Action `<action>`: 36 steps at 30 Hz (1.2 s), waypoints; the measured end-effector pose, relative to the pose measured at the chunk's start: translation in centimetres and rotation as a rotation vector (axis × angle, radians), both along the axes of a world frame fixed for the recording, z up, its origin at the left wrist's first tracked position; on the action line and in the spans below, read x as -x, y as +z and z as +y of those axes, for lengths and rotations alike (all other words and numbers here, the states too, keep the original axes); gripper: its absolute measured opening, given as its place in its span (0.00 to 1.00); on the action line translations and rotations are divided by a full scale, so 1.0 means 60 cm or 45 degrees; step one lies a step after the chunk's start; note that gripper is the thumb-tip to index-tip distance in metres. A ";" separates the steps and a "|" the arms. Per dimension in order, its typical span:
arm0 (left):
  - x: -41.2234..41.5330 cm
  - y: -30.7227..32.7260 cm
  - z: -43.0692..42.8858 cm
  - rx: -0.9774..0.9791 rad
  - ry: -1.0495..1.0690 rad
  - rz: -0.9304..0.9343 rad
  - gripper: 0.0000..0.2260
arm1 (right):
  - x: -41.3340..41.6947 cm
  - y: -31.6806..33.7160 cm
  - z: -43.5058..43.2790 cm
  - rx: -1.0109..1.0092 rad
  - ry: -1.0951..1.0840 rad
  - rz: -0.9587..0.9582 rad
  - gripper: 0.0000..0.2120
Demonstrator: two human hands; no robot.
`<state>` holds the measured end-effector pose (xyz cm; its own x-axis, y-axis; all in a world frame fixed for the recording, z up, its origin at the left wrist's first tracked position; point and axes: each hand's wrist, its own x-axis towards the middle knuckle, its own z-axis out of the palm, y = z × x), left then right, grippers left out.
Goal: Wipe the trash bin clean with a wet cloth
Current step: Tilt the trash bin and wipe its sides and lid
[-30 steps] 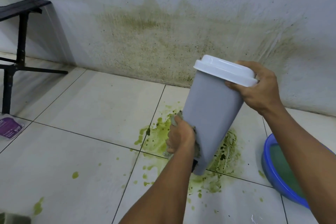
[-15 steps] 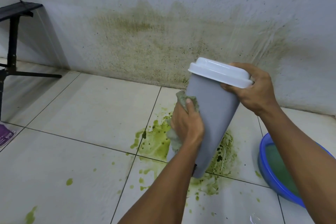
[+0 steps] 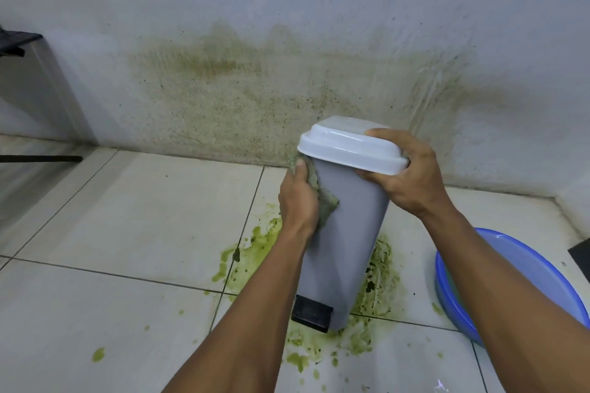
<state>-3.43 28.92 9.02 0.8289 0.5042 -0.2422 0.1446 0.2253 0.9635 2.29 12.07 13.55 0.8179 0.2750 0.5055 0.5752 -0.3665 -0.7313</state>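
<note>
1. Floor tiles (image 3: pixel 127 217) spread wide left of the trash bin (image 3: pixel 348 239); the stained wall (image 3: pixel 255 99) stands close behind, a blue basin (image 3: pixel 510 268) near on its right
2. Bin of smooth grey plastic tapers downward, with white lid (image 3: pixel 344 150) and black pedal (image 3: pixel 311 316), base in a green spill (image 3: pixel 255 252)
3. Long axis near upright, top leaning right, pedal facing the camera
4. Left hand (image 3: pixel 298 198) clasps a crumpled cloth (image 3: pixel 324 201) against the bin's upper left side; right hand (image 3: pixel 408 175) grips the lid's rim

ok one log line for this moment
left hand: presses cloth on bin side below lid | right hand: grips lid rim | bin: tilted over green spill
</note>
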 end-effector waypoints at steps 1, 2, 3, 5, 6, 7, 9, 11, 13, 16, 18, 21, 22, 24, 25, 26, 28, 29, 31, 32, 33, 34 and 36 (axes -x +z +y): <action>0.002 0.002 -0.006 -0.058 0.041 -0.033 0.30 | 0.001 -0.001 -0.001 0.000 0.009 -0.005 0.27; 0.009 -0.007 -0.010 -0.101 0.075 -0.044 0.28 | 0.002 -0.002 -0.002 -0.002 0.024 -0.010 0.27; 0.019 -0.021 -0.010 -0.105 0.095 -0.023 0.26 | 0.004 -0.004 -0.003 -0.003 0.044 -0.016 0.27; 0.036 -0.050 -0.006 0.004 0.097 0.104 0.26 | 0.006 -0.008 -0.007 0.002 0.089 -0.028 0.27; 0.040 -0.058 -0.004 0.066 0.086 0.149 0.27 | 0.006 -0.010 -0.010 0.001 0.112 -0.030 0.28; 0.041 -0.059 -0.004 0.110 0.079 0.159 0.27 | 0.007 -0.011 -0.012 0.002 0.128 -0.033 0.28; 0.035 -0.043 -0.010 0.168 0.111 0.102 0.26 | 0.007 -0.010 -0.015 0.016 0.143 -0.033 0.28; 0.025 -0.022 -0.017 0.262 0.175 0.011 0.25 | 0.006 -0.007 -0.015 0.056 0.148 -0.029 0.31; 0.018 -0.006 -0.019 0.401 0.242 -0.059 0.25 | 0.005 -0.003 -0.015 0.107 0.143 -0.018 0.35; 0.020 0.019 -0.013 0.677 0.308 -0.220 0.25 | 0.004 0.005 -0.010 0.086 0.112 0.053 0.38; 0.019 0.038 -0.008 0.785 0.321 -0.399 0.24 | 0.004 0.004 -0.003 0.016 0.079 0.095 0.35; 0.021 0.071 -0.011 0.454 0.244 -0.644 0.22 | 0.006 0.001 0.006 -0.031 0.026 0.080 0.30; 0.021 0.079 -0.013 0.157 0.164 -0.659 0.22 | 0.007 0.000 0.005 -0.043 0.022 0.077 0.30; 0.020 0.085 -0.007 -0.567 -0.098 -0.569 0.23 | 0.010 -0.001 -0.004 -0.071 0.036 0.077 0.30; 0.018 0.086 0.002 -0.879 -0.232 -0.515 0.24 | 0.013 -0.002 -0.010 -0.078 0.052 0.074 0.30; 0.015 0.087 0.013 -1.080 -0.343 -0.476 0.25 | 0.017 -0.004 -0.015 -0.078 0.072 0.073 0.30; 0.007 0.091 0.035 -1.164 -0.519 -0.369 0.27 | 0.031 -0.012 -0.025 -0.060 0.132 0.080 0.31; 0.003 0.093 0.043 -1.119 -0.594 -0.300 0.27 | 0.040 -0.018 -0.031 -0.050 0.170 0.090 0.32; -0.004 0.087 0.048 -0.992 -0.708 -0.167 0.25 | 0.058 -0.028 -0.050 -0.015 0.238 0.132 0.32; -0.004 0.082 0.045 -0.978 -0.746 -0.134 0.24 | 0.066 -0.031 -0.061 0.022 0.262 0.158 0.32; 0.000 0.076 0.039 -1.002 -0.777 -0.129 0.24 | 0.075 -0.034 -0.071 0.076 0.271 0.184 0.31; 0.006 0.066 0.032 -1.036 -0.805 -0.151 0.24 | 0.084 -0.036 -0.078 0.140 0.257 0.209 0.32; 0.022 0.041 0.011 -1.095 -0.861 -0.200 0.26 | 0.101 -0.041 -0.080 0.310 0.149 0.275 0.37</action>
<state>-4.76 29.56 11.47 0.9880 -0.1148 0.1037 -0.1525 -0.6080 0.7791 -3.79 7.25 11.06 0.8545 0.4645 0.2325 0.4653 -0.4857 -0.7400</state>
